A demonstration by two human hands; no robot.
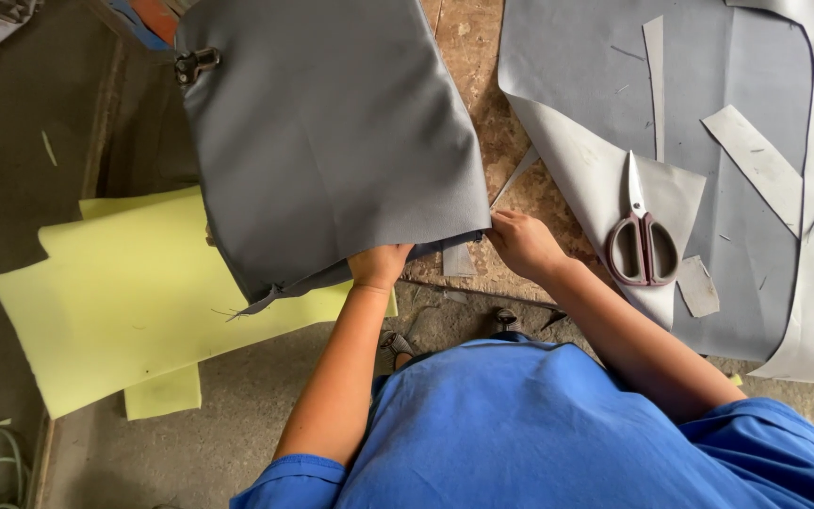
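1. Blue shirt (539,424) filled the bottom of the view.
2. Left hand (379,266) clutched the grey fabric cover's (332,132) lower edge; right hand (520,240) pinched its corner.
3. Cover lay over yellow foam (115,302); pulling evenly would likely avoid wrinkles.
4. Scissors (641,231) rested nearby.

Blue short-sleeved shirt (539,424), loose fit, sleeves ending above elbows, forearms bare

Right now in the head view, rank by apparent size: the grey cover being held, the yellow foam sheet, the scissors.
1. Grey fabric cover, though raised nearer the camera
2. Yellow foam sheet, partly hidden
3. Brown-handled scissors
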